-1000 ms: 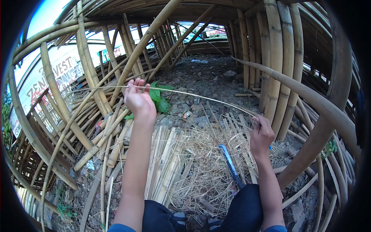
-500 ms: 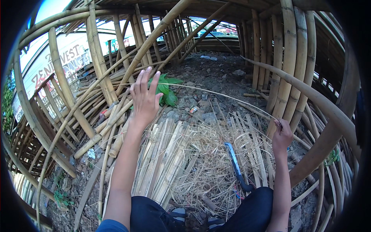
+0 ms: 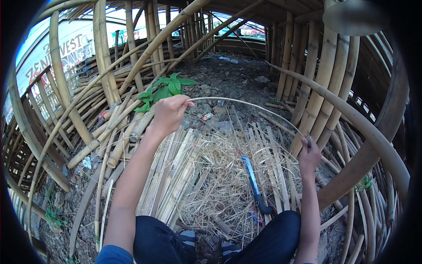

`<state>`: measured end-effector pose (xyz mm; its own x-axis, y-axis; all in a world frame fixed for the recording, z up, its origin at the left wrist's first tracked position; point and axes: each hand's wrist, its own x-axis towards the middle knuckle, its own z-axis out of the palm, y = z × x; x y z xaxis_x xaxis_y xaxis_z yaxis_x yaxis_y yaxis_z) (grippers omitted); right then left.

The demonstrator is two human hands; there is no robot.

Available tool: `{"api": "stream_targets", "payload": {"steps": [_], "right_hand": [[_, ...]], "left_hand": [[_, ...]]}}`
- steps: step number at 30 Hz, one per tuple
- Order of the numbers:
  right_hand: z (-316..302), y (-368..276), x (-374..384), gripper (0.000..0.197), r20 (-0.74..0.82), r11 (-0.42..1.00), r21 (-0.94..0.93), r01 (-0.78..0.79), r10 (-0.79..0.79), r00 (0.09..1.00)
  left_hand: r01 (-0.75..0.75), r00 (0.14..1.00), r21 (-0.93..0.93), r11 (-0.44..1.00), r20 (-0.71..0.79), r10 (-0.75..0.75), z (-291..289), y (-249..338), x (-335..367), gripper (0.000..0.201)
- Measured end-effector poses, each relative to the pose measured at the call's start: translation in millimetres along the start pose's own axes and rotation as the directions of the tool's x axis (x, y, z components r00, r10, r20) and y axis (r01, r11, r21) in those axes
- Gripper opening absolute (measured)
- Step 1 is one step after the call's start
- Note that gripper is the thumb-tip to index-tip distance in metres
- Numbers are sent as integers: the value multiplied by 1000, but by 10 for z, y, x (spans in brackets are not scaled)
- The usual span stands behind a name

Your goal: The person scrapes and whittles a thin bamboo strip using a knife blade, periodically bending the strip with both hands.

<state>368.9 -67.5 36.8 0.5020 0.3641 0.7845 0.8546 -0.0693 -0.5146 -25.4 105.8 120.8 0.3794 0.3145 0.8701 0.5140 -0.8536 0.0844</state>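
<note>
A thin pale bamboo strip [image 3: 246, 103] arches between my two hands. My left hand [image 3: 169, 113] is closed around it near the green plant, thumb and fingers pressed together. At the strip's right end, my right hand [image 3: 309, 155] pinches it, with something small and dark at the fingertips that I cannot make out. Below the strip lies a heap of pale bamboo shavings [image 3: 220, 167]. On this heap rests a long-bladed knife [image 3: 251, 180] with a dark handle, its handle end close to my right knee. Flat split bamboo slats [image 3: 169, 176] lie left of the shavings.
Upright bamboo poles [image 3: 326, 83] stand at the right, with a curved pole [image 3: 351, 103] reaching across before them. Slanting poles and stacked bamboo [image 3: 99, 136] line the left. A leafy green plant [image 3: 165, 90] grows beyond my left hand. Stony ground [image 3: 228, 75] stretches behind.
My left hand has gone from spread fingers to a closed grip on the strip. The strip bows upward more, and the view has shifted slightly.
</note>
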Motion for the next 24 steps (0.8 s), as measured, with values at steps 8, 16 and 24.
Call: {"api": "stream_targets", "payload": {"steps": [8, 16, 24], "right_hand": [[239, -204, -180, 49, 503, 975, 218, 45, -152, 851], [149, -333, -157, 48, 534, 959, 282, 43, -194, 823], [161, -436, -235, 45, 546, 935, 355, 17, -222, 808]], "left_hand": [[280, 954, 26, 960, -120, -275, -207, 73, 127, 16], [400, 908, 92, 912, -175, -381, -237, -63, 97, 29], [500, 861, 122, 857, -172, -478, -219, -159, 65, 31]]}}
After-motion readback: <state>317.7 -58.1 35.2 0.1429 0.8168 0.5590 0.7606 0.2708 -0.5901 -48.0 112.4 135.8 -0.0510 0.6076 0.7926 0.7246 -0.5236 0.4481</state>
